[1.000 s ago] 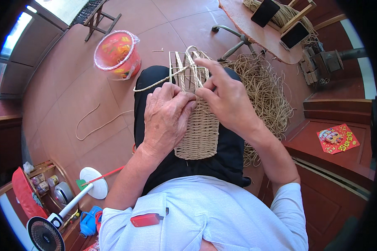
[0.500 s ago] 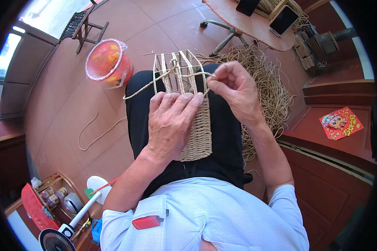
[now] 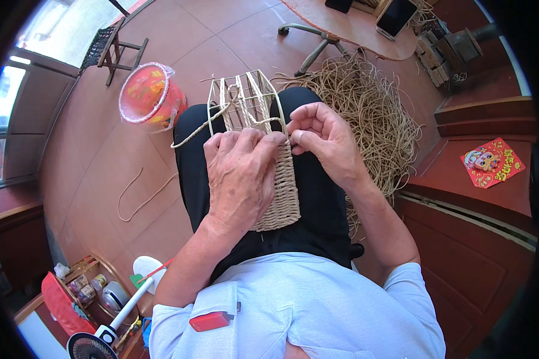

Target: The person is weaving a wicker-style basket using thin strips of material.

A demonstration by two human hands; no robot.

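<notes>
Hands weave straw cord onto a wire frame held across the lap.

From my remote seat, the left hand [image 3: 241, 179] lies flat, fingers spread, pressing the half-woven basket [image 3: 273, 179] on the knees; the right hand [image 3: 320, 136], at two o'clock of it, pinches the cord [image 3: 200, 128] at the weave's top edge. Half a second ago that hand was higher, so a pass looks freshly pulled tight. Farther off: loose cord pile [image 3: 371, 107] at one o'clock, red bucket [image 3: 150, 96] at eleven.
</notes>
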